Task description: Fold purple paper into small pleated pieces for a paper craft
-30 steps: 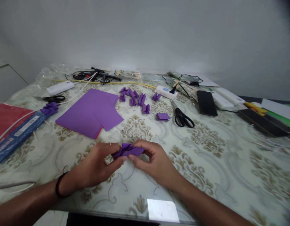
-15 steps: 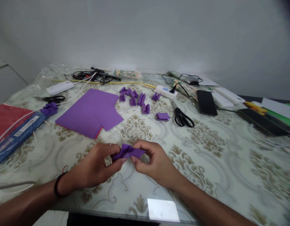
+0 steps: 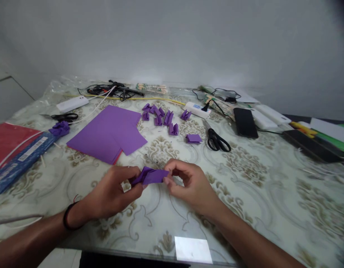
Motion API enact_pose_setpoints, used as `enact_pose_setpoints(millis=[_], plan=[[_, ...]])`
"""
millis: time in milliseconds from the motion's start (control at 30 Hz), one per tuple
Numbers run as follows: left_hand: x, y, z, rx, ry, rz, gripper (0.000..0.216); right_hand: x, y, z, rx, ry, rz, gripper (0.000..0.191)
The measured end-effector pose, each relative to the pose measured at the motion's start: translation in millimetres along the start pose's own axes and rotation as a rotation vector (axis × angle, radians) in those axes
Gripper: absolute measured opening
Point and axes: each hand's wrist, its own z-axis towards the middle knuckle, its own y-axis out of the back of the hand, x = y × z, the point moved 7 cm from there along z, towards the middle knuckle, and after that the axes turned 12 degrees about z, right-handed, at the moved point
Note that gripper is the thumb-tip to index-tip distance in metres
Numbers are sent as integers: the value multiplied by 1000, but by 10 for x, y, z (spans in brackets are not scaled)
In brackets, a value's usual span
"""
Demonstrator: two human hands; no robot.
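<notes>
A folded piece of purple paper (image 3: pixel 153 176) is held above the table between both hands. My left hand (image 3: pixel 118 191) pinches its left end between thumb and fingers. At the right end, the thumb and forefinger of my right hand (image 3: pixel 188 184) grip its tip. Beyond the hands lie several small folded purple paper pieces (image 3: pixel 168 118) in a loose group. A flat folded purple piece (image 3: pixel 193 139) rests to their right. Purple paper sheets (image 3: pixel 101 130), with a red edge showing beneath, are stacked at the left.
Black-handled scissors (image 3: pixel 216 140) lie right of the folded pieces, near a phone (image 3: pixel 245 122) and a white power strip (image 3: pixel 196 109). Crumpled purple paper (image 3: pixel 59 128) and a red and blue packet (image 3: pixel 22 152) are at the left. Cables (image 3: pixel 113 90) run along the back.
My right hand has shifted right and slightly up, its fingertips now at the paper's right tip. The paper's right part is drawn out flatter. My left hand keeps its pinch.
</notes>
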Motion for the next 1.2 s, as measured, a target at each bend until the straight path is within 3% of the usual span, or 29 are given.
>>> enact_pose_setpoints(millis=[300,467,600,767,933,1033,1200], plan=[[13,45,24,-26,24,20,23,57,171,37,-121,88,73,10],[13,-5,35,-30,8,41,22,160,-39,-23,32,248,-91,25],[7,-43,26,-17,7,45,17,192,-145,-63,77,351,-170,20],[-16,4,12,10,-15,-39,22,167,-116,-67,59,325,-211,23],[9,-23,18,81,53,-214,21,126,-124,-62,79,291,-222,33],[11,-73,22,98,61,-174,24,109,-150,-65,99,303,-228,33],[32,-107,14,117,61,-91,10,116,-154,-69,95,306,-246,36]])
